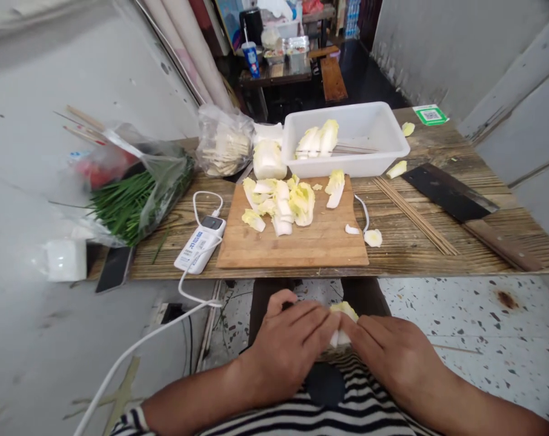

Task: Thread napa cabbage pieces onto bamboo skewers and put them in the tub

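Observation:
Close to my lap, below the table edge, my left hand [292,342] is closed on a small piece of napa cabbage [342,335], white with a yellow frill. My right hand [392,351] meets it from the other side, its fingers pressed against the cabbage. A thin wooden skewer [458,349] sticks out to the right from behind my right hand; its other end is hidden. More cut cabbage leaves [281,206] lie piled on the wooden cutting board [256,250] in front of me. One separate leaf [335,188] rests at the board's right.
Behind the board stands a white plastic tub [360,163] with skewered cabbage inside. Bare skewers [414,215] and a cleaver [451,194] lie to the right. Leftward are a white power bank [200,245], a phone [114,269], bagged green chives [124,203] and a cabbage chunk [269,160].

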Demonstrator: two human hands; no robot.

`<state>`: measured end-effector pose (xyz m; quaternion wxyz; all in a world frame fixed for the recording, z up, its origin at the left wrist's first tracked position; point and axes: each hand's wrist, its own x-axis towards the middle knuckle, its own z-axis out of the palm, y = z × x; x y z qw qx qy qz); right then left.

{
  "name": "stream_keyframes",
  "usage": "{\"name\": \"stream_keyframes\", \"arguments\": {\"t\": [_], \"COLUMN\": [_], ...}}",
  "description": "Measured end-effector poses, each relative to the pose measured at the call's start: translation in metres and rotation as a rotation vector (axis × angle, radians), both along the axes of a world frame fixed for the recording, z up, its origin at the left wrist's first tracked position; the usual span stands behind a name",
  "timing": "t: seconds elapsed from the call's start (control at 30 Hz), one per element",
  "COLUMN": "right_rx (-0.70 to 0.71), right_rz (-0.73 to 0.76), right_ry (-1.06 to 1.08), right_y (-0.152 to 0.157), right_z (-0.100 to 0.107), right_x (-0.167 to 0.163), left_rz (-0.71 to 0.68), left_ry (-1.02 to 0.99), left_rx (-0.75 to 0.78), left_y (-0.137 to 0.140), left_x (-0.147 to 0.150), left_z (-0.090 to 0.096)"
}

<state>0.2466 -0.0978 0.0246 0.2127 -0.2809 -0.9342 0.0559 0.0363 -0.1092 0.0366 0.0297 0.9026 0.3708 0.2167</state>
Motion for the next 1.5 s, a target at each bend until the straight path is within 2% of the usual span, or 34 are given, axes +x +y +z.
{"name": "stream_keyframes", "arguments": {"t": [0.13,0.2,0.27,0.3,0.37,0.47,0.5,0.57,0.67,0.8,0.93,1.07,1.3,1.4,1.5], "right_rx": [0.089,0.122,0.049,-0.052,-0.402,-1.131,-1.309,-1.488,-1.526,-1.548,-1.544,-1.558,-1.624,-1.590,-1.469], "right_rz": [-0.093,-0.111,-0.146,-0.195,-0.340,-0.472,-0.466,-0.434,-0.422,-0.427,-0.407,-0.365,-0.327,-0.343,-0.392], "right_ry": [0.121,0.188,0.299,0.378,0.567,0.891,0.966,1.043,1.050,1.056,1.050,1.049,1.061,1.047,1.048], "right_y": [-0.004,-0.005,-0.003,-0.001,0.007,0.022,0.027,0.035,0.042,0.045,0.044,0.042,0.038,0.038,0.038], "right_z": [-0.010,-0.012,-0.011,-0.009,-0.006,-0.006,-0.008,-0.014,-0.022,-0.030,-0.034,-0.037,-0.036,-0.037,-0.036], "right_x": [0.011,0.012,0.010,0.008,0.002,-0.007,-0.009,-0.013,-0.017,-0.021,-0.022,-0.024,-0.020,-0.018,-0.013], "left_rz": [0.299,0.351,0.374,0.397,0.456,0.459,0.429,0.349,0.278,0.299,0.370,0.394,0.353,0.332,0.290], "left_ry": [-0.185,-0.270,-0.321,-0.345,-0.418,-0.649,-0.758,-0.985,-1.279,-1.473,-1.509,-1.563,-1.703,-1.699,-1.559], "left_rx": [0.137,0.209,0.229,0.200,0.036,-0.404,-0.566,-0.861,-1.116,-1.232,-1.237,-1.202,-1.375,-1.425,-1.394], "left_y": [0.001,-0.001,-0.002,-0.001,0.001,0.008,0.010,0.015,0.021,0.029,0.036,0.037,0.039,0.039,0.037], "left_x": [-0.010,-0.015,-0.018,-0.018,-0.018,-0.011,-0.008,0.000,0.011,0.019,0.023,0.029,0.033,0.033,0.029], "left_z": [-0.004,-0.005,-0.007,-0.007,-0.010,-0.019,-0.023,-0.032,-0.041,-0.037,-0.033,-0.039,-0.041,-0.037,-0.035]}}
